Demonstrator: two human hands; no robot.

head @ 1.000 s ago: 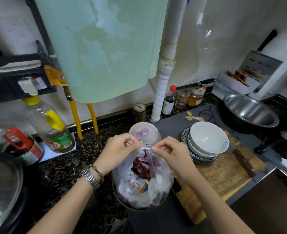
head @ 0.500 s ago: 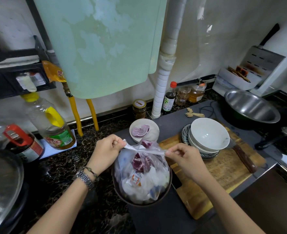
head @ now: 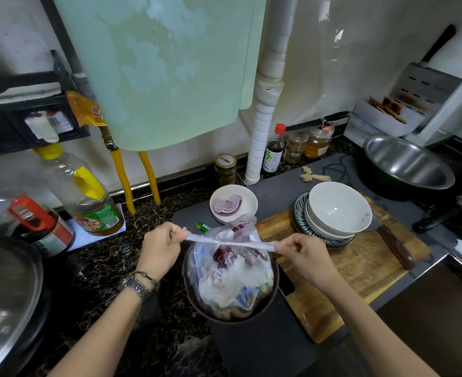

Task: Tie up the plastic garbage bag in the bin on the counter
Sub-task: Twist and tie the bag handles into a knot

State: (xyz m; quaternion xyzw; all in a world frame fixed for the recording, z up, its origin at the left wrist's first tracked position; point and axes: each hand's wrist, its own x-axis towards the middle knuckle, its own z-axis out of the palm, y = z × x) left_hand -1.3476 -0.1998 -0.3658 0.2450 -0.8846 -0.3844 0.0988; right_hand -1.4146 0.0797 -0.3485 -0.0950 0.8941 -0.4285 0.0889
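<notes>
A clear plastic garbage bag (head: pixel 232 278), full of scraps and wrappers, sits in a small dark round bin (head: pixel 272 297) on the dark counter. Two twisted ends of the bag stretch in a taut line over its top, with a knot near the middle. My left hand (head: pixel 160 247) grips the left end. My right hand (head: pixel 304 255) pinches the right end. Both hands are level with the bag's top, one on each side.
Behind the bin stand a small dish of sliced red onion (head: pixel 233 205) and stacked bowls (head: pixel 336 210) on a wooden cutting board (head: pixel 360 270) with a cleaver (head: pixel 393 240). Oil bottles (head: pixel 88 197) are at the left, a steel basin (head: pixel 406 161) at the right, a pot lid (head: pixel 4 295) at the near left.
My hands have pulled apart sideways, stretching the bag's two ends tight across its top. The onion dish behind the bag has come into full view.
</notes>
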